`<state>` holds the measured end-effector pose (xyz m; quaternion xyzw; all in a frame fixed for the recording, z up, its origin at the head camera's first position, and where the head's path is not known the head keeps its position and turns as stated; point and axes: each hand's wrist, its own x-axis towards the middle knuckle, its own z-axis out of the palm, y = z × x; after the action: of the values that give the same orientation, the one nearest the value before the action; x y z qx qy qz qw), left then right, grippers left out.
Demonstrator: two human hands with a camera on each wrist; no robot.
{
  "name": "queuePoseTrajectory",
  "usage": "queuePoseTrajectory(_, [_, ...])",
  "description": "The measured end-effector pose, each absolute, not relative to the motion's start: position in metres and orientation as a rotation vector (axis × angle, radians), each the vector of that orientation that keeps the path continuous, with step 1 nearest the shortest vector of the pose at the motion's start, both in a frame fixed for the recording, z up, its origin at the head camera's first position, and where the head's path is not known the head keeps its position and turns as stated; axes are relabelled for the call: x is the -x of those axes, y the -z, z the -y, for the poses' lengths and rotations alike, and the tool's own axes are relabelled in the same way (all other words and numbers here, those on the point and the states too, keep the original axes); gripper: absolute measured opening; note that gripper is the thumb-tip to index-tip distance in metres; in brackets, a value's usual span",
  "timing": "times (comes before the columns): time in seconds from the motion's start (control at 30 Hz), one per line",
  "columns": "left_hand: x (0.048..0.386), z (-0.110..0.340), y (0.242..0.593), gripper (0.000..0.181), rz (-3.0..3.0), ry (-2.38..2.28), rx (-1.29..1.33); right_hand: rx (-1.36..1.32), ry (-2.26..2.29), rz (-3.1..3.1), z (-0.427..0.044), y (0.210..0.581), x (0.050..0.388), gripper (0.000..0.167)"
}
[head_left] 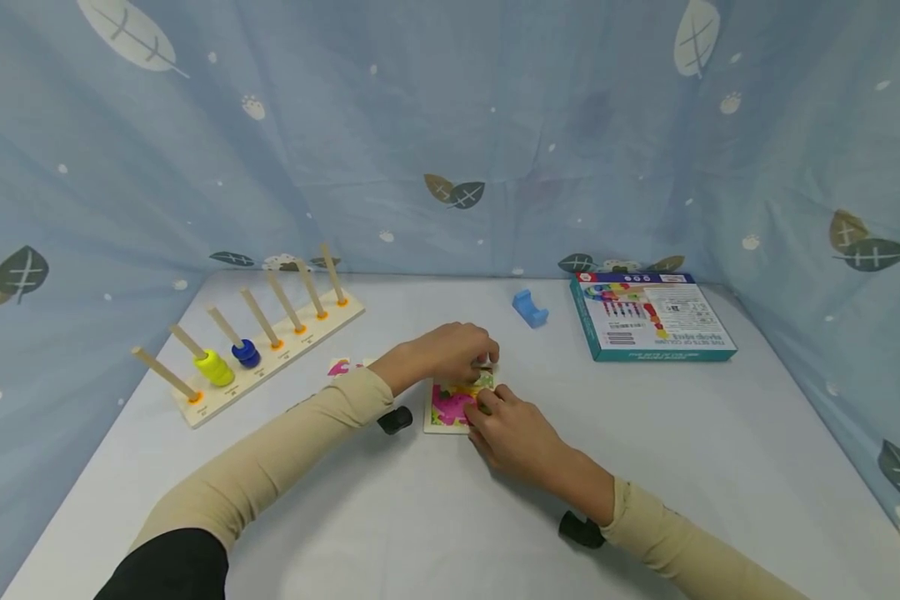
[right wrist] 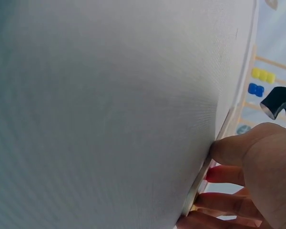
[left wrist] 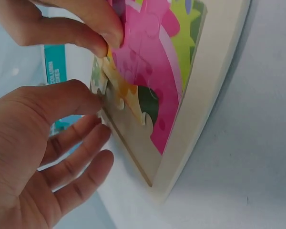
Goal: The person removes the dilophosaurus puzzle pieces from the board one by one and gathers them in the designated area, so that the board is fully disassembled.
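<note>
Thumb and fingertips of the right hand clamp the jigsaw tray, best kept steady. Just beyond them, the left hand curves near its bare recess; whether it pinches anything, I cannot tell. Align interlocking edges before pressing.

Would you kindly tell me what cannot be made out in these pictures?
Puzzle, head view: upper part partly hidden by the left hand.
Loose pieces, head view: one partly covered by the left sleeve.
Box, head view: fine print too small to read.
Puzzle, left wrist view: cut off by the frame's top edge.
Puzzle, right wrist view: picture mostly hidden, seen edge-on.
</note>
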<state>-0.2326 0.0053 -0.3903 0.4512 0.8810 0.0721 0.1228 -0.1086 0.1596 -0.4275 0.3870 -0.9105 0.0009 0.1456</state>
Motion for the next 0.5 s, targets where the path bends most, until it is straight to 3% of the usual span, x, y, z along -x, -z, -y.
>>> queuePoseTrajectory(0.5, [0.2331, 0.0004, 0.3892, 0.028, -2.593, -0.186, -1.305, -1.115, -0.018, 2.638, -0.1592, 0.4263, 0.1076, 0.028])
